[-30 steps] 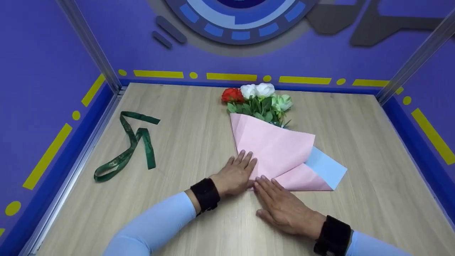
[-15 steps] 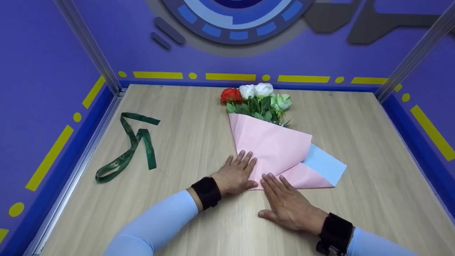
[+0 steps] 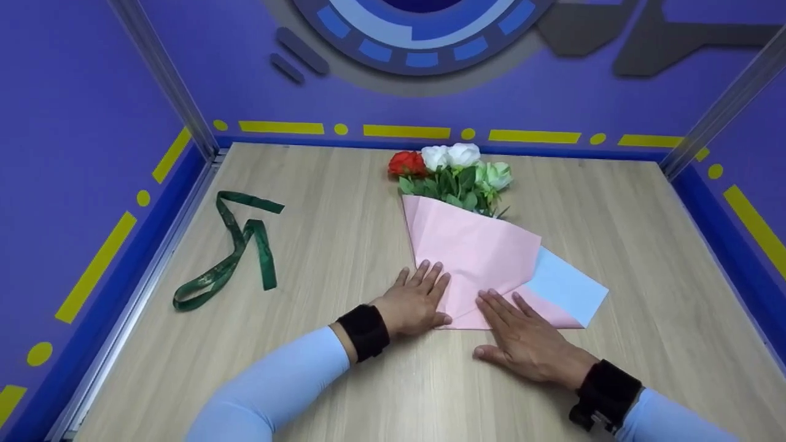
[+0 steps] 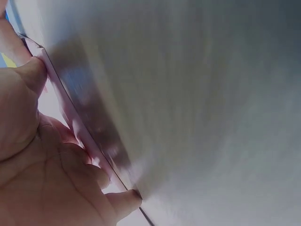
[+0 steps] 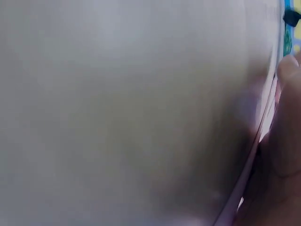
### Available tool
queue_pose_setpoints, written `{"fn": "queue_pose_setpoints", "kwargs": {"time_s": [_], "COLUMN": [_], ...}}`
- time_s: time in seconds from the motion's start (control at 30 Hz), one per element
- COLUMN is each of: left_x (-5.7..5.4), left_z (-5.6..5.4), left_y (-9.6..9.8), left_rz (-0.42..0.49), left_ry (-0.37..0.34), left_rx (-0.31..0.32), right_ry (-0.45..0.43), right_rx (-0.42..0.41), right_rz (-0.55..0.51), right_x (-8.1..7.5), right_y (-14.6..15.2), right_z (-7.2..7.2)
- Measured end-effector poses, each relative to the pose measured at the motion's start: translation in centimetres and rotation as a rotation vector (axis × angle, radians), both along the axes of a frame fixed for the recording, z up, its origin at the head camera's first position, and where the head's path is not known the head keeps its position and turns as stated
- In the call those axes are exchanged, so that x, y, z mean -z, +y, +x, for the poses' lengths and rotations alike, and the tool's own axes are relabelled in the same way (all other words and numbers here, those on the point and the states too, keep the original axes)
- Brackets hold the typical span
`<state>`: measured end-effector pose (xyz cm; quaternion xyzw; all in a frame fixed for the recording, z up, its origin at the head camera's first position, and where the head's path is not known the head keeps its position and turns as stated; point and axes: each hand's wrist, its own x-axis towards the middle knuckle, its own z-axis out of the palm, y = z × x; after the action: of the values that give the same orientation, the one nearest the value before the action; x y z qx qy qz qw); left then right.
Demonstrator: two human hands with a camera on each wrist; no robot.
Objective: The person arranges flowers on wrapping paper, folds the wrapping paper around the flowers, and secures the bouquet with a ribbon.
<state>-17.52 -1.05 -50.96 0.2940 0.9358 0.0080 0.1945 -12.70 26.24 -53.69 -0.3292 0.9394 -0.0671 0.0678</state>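
Observation:
A bouquet of artificial roses [image 3: 463, 155] in red, white and pale green pokes out from pink wrapping paper [image 3: 473, 245] lying on the table. The paper's blue side [image 3: 568, 285] shows at the right. My left hand [image 3: 412, 304] rests with spread fingers on the lower left of the pink paper; the left wrist view shows its fingers along the paper's edge [image 4: 77, 125]. Flat on the folded lower flap [image 3: 546, 307] lies my right hand [image 3: 531, 344], fingers straight, thumb out over the wood. In the right wrist view the hand is partly cut off at the right edge.
A green ribbon [image 3: 236, 245] lies loosely looped on the left of the wooden table [image 3: 331, 202]. Purple-blue panels [image 3: 393, 104] with yellow marks enclose the table at the back and both sides.
My right hand has slid rightward along the folded pink flap, away from the left hand. The left hand keeps its place on the paper. The flowers and ribbon stay put.

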Motion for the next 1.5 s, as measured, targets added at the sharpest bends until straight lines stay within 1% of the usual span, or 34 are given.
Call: {"fn": "queue_pose_setpoints", "kwargs": {"time_s": [0.17,0.3,0.43,0.53,0.6,0.63,0.7,0.77,0.8,0.83,0.87,0.9,0.93,0.97,1.0,1.07,1.13,1.23,1.33,1.5], "left_x": [0.1,0.0,0.1,0.1,0.1,0.1,0.0,0.0,0.0,0.1,0.1,0.2,0.2,0.2,0.2,0.1,-0.1,-0.2,-0.3,-0.2], "left_z": [0.1,0.2,0.1,0.1,0.0,0.0,0.0,0.0,0.0,0.1,0.1,0.1,0.1,0.1,0.1,0.0,0.0,0.0,0.0,0.0], "left_y": [0.0,0.1,0.4,0.5,0.5,0.5,0.5,0.4,0.3,0.2,0.2,0.1,0.0,-0.1,-0.1,-0.2,-0.2,-0.1,0.0,-0.1], "left_rz": [0.009,0.024,0.037,0.043,0.053,0.06,0.073,0.084,0.085,0.088,0.089,0.088,0.09,0.089,0.084,0.071,0.066,0.062,0.064,0.064], "left_ry": [-0.008,-0.02,-0.02,-0.02,-0.02,-0.021,-0.018,-0.011,-0.011,-0.009,-0.006,-0.005,-0.01,-0.012,-0.011,-0.013,-0.019,-0.027,-0.029,-0.027], "left_rx": [0.001,0.001,0.01,0.008,0.0,-0.006,-0.015,-0.022,-0.025,-0.027,-0.029,-0.03,-0.032,-0.035,-0.035,-0.034,-0.033,-0.026,-0.015,-0.009], "right_ry": [-0.007,-0.031,-0.061,-0.066,-0.024,0.016,0.129,0.244,0.283,0.304,0.298,0.271,0.234,0.189,0.149,0.09,0.08,0.085,0.062,-0.015], "right_rx": [0.154,0.208,0.276,0.332,0.345,0.349,0.334,0.269,0.218,0.15,0.079,0.011,-0.047,-0.086,-0.112,-0.122,-0.109,-0.072,0.028,0.222], "right_rz": [0.018,0.032,0.041,0.065,0.063,0.055,0.022,-0.013,-0.02,-0.024,-0.023,-0.02,-0.015,-0.009,-0.003,0.006,0.013,0.022,0.047,0.057], "right_x": [0.0,-0.1,-0.6,-1.0,-1.3,-1.4,-1.5,-1.4,-1.2,-1.0,-0.8,-0.6,-0.4,-0.2,-0.1,-0.1,-0.2,-0.4,-0.7,-0.7], "right_y": [3.1,4.8,6.0,6.6,6.8,6.6,5.9,4.3,3.2,2.1,1.0,-0.1,-1.0,-1.7,-2.3,-2.7,-2.2,-0.3,2.3,7.0], "right_z": [-1.5,-2.1,-2.3,-2.4,-2.4,-2.3,-1.9,-1.0,-0.4,0.3,1.0,1.8,2.5,3.1,3.6,4.2,4.3,4.5,4.9,5.3]}}
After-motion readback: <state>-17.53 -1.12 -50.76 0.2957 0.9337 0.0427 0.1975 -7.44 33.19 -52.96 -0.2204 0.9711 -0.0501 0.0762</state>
